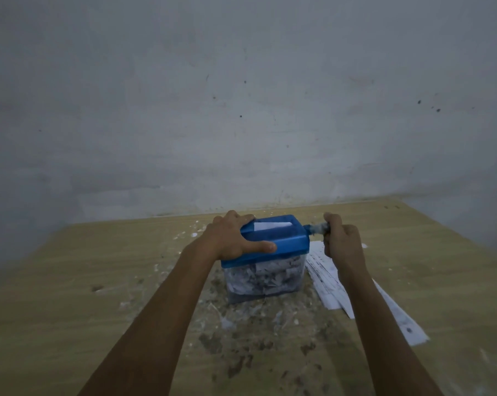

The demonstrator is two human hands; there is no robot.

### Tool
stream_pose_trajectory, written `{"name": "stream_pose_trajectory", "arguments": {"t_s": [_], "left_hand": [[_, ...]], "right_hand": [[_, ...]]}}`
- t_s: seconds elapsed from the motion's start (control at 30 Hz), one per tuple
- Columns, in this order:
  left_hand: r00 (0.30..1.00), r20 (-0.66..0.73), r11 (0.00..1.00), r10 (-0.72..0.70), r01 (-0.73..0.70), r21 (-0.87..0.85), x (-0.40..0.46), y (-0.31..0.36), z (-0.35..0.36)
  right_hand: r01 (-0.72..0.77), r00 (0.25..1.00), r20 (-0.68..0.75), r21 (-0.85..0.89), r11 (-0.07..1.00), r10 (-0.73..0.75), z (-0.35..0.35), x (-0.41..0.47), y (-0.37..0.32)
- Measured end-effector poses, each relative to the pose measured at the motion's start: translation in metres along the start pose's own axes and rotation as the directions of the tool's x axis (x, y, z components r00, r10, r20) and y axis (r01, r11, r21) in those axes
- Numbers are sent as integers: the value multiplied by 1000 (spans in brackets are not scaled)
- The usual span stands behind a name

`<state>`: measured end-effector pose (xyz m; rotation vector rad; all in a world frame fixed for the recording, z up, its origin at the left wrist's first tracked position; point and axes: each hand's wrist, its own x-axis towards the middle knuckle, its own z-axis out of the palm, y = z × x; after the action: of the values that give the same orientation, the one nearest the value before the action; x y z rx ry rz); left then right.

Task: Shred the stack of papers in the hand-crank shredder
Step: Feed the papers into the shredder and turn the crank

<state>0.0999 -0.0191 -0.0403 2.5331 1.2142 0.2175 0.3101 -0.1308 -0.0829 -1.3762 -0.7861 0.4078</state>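
Your hands work the shredder [265, 252] on the table [70, 281].

Its blue lid tops a clear bin packed with shreds, a white sheet [271, 226] standing in the slot. Your left hand [235, 238] spreads flat over the lid; your right hand [340, 238] curls round the crank handle [317, 228]. Printed papers [327, 277] lie just beside, right.

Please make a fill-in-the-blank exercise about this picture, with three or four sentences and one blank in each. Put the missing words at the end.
1. The left hand rests on the shredder's ____ lid.
2. The right hand grips the ____ on the shredder's right side.
3. The clear bin under the lid holds ____ paper.
4. The unshredded papers lie on the table to the ____ of the shredder.

Missing words: blue; crank; shredded; right
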Motion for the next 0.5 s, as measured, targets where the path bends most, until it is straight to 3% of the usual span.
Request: {"name": "stream_pose_trajectory", "arguments": {"t_s": [0.33, 0.5], "left_hand": [[1000, 4, 1000, 22, -22, -7, 1, -3, -1], [999, 7, 999, 35, -35, -22, 1, -4, 0]], "right_hand": [[67, 998, 33, -215, 974, -61, 22, 50, -36], [-55, 987, 135, -239, 969, 89, 40, 78, -28]]}}
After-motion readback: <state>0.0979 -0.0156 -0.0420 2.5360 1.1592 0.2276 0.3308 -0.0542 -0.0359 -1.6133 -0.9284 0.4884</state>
